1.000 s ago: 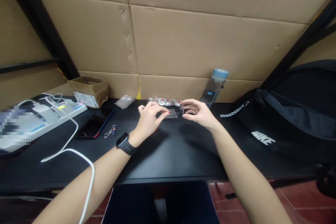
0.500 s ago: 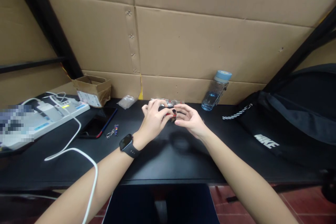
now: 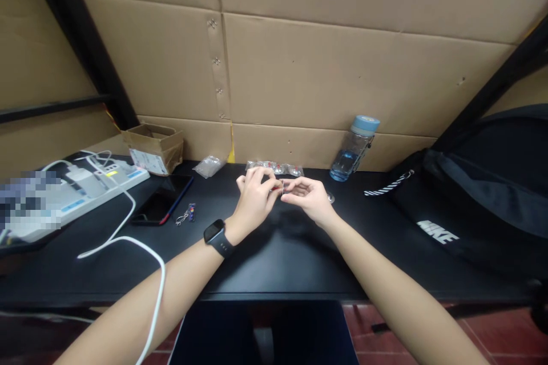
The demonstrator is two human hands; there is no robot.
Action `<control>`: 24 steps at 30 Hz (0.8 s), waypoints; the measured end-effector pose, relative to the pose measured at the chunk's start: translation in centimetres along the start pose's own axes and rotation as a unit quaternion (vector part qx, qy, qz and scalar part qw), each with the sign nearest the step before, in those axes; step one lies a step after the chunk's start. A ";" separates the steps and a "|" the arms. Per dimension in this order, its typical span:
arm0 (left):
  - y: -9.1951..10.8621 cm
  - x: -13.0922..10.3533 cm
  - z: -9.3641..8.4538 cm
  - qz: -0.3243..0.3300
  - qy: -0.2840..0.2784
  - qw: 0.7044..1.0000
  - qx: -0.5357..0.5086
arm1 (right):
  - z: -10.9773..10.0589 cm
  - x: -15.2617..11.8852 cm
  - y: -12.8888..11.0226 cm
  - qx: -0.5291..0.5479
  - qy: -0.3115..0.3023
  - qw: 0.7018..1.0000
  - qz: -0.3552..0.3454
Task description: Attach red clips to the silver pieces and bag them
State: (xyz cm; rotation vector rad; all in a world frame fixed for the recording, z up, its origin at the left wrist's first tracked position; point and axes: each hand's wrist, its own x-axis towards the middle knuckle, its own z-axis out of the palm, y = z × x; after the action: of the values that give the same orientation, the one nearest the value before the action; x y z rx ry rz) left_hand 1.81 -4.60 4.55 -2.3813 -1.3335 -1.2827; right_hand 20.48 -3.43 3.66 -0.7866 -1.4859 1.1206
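My left hand [image 3: 257, 193], with a black watch on its wrist, is closed in a pinch on a small object [image 3: 278, 187] with red on it, largely hidden by the fingers. My right hand [image 3: 309, 197] meets it from the other side, thumb and fingertips pressed together at the same object's thin pale edge. Both hands are above the black table [image 3: 282, 262]. Just behind them lies a row of clear plastic packets [image 3: 293, 169] with red bits. A small clear round piece [image 3: 330, 198] shows beside my right hand.
At the left are a power strip [image 3: 92, 194] with white cables, an open cardboard box [image 3: 156, 148], a phone [image 3: 165, 199], a keyring [image 3: 187, 214] and a plastic bag [image 3: 209, 166]. A bottle [image 3: 353, 148] and black backpack [image 3: 479, 194] stand at the right.
My hands have come closer together, and the right fingers have closed at the small object. It is now turned nearly edge-on. More of the packets and the clear round piece show.
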 end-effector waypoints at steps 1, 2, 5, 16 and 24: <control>-0.1 0.0 0.2 -0.010 -0.003 1.000 -0.006 | 0.0 0.0 0.0 -0.008 -0.004 1.000 -0.005; -0.2 0.0 0.3 -0.017 -0.007 1.000 -0.013 | -0.1 0.0 -0.1 -0.015 -0.010 1.000 -0.010; -0.3 0.1 0.4 -0.026 -0.014 0.999 -0.029 | -0.3 0.0 -0.7 -0.039 -0.032 0.999 -0.014; 0.1 0.2 -0.3 -0.009 -0.011 1.000 -0.027 | -1.3 -0.4 -2.2 -0.133 -0.092 0.984 -0.067; 0.0 0.3 -0.4 0.015 0.004 1.000 -0.015 | -0.3 -0.4 -1.3 -0.001 -0.048 0.999 -0.020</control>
State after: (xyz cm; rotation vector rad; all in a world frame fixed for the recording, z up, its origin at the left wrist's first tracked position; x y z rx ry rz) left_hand 1.61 -4.56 5.05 -2.4035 -1.2811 -1.3106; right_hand 21.01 -4.17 4.75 -0.7089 -1.5761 1.1417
